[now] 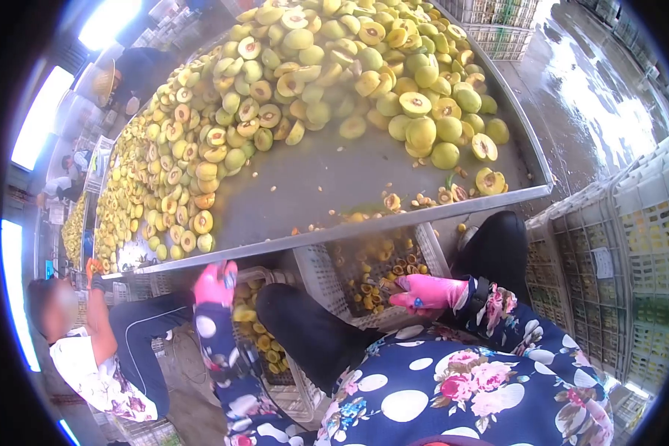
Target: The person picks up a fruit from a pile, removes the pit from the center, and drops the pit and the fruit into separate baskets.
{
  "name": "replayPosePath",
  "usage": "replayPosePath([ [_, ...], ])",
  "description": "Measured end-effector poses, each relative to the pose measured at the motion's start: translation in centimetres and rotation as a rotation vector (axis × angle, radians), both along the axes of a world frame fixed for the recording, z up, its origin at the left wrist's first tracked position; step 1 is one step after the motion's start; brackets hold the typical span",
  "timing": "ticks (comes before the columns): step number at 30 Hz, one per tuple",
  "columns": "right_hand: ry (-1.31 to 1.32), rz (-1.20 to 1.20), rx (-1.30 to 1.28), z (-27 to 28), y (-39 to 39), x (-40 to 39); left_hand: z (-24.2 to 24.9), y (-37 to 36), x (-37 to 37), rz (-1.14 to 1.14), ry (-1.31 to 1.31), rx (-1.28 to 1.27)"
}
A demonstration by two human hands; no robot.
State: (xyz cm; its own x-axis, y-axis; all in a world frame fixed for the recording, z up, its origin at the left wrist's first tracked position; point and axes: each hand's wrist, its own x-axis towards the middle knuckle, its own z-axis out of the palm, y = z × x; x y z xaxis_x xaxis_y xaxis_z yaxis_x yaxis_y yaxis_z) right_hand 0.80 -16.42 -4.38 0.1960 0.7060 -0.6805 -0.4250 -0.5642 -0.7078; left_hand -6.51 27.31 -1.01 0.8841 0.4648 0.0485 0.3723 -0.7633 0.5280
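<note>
My left hand point(215, 284), in a pink glove, is just below the metal table's front edge, beside a crate of yellow-green fruit pieces point(269, 343). Motion blurs its fingers, and whether it holds anything does not show. My right hand point(427, 292), also pink-gloved, is over the near side of a white crate point(321, 279) holding small cut pieces and pits. Its fingers are closed round something I cannot make out. Many halved fruits point(269, 115) are heaped on the metal table point(305, 182), with loose pits near its front edge.
A person point(100, 349) sits at the left, an orange-gloved hand at the table's edge. Stacked plastic crates point(602, 253) stand at the right, with more point(498, 30) at the back. Wet floor point(595, 82) shows behind the table. My knees are below the table's front edge.
</note>
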Motion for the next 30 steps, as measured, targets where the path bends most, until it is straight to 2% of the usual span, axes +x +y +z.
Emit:
replayPosePath([
  [1, -0.006, -0.035, 0.023, -1.3, 0.3, -0.2, 0.7, 0.4, 2.4, 0.023, 0.025, -0.106],
  [3, -0.003, -0.041, 0.029, -1.2, 0.3, 0.0, 1.9, 1.0, 10.4, -0.037, 0.164, -0.806],
  [4, -0.003, -0.047, 0.031, -1.1, 0.2, 0.2, 1.7, 1.9, 13.9, -0.114, 0.183, -1.436],
  [6, 0.039, -0.088, 0.038, -1.1, -0.2, 0.6, 4.4, -7.2, 18.8, 0.106, -0.015, -0.9],
  [8, 0.066, -0.134, 0.005, -1.4, -0.2, 0.8, 2.8, -9.6, 23.2, 0.142, -0.039, -0.936],
  [10, 0.103, -0.195, -0.009, -2.0, -0.4, 1.0, -0.5, -10.2, 26.7, -0.028, -0.02, -0.876],
  [11, 0.077, -0.193, -0.019, -2.3, -0.4, 1.1, -3.0, -9.9, 28.6, 0.006, -0.133, -1.05],
  [12, 0.054, -0.191, -0.031, -2.4, -0.5, 1.4, -3.4, -11.1, 28.9, -0.124, -0.192, -0.734],
  [13, 0.073, -0.204, -0.038, -2.5, -0.5, 1.6, -3.1, -11.2, 28.8, -0.261, -0.069, -0.456],
  [15, 0.123, -0.223, -0.045, -2.9, -0.3, 1.4, -3.1, -11.0, 27.9, -0.326, -0.044, -0.441],
  [16, 0.109, -0.199, -0.027, -3.2, -0.3, 1.4, -4.4, -10.1, 27.6, -0.254, -0.148, -0.7],
  [18, 0.084, -0.159, 0.018, -3.7, -0.1, 1.2, -5.5, -9.1, 26.8, -0.209, -0.217, -0.946],
  [19, 0.093, -0.162, 0.044, -3.1, 0.0, 1.3, -5.7, -8.9, 26.3, -0.241, -0.18, -0.943],
  [21, 0.11, -0.169, 0.085, -1.1, -0.2, 1.8, -3.6, -10.1, 25.2, 0.025, -0.109, -1.608],
  [24, 0.112, -0.454, 0.373, -1.0, -0.4, 1.4, -2.2, -13.4, 22.1, -0.03, -0.231, -1.761],
  [25, 0.085, -0.48, 0.393, 0.3, -0.5, 1.8, -0.1, -15.7, 20.7, -0.001, -0.208, -1.685],
  [27, 0.072, -0.551, 0.496, 2.3, -0.1, 2.9, 0.5, -18.1, 18.1, 0.003, -0.12, -1.686],
  [29, -0.073, -0.666, 0.396, 4.2, 0.6, 3.9, 0.6, -20.0, 15.5, -0.017, -0.042, -1.753],
  [30, -0.103, -0.697, 0.451, 4.4, 0.8, 4.3, 0.3, -20.8, 14.3, -0.017, -0.026, -1.771],
])
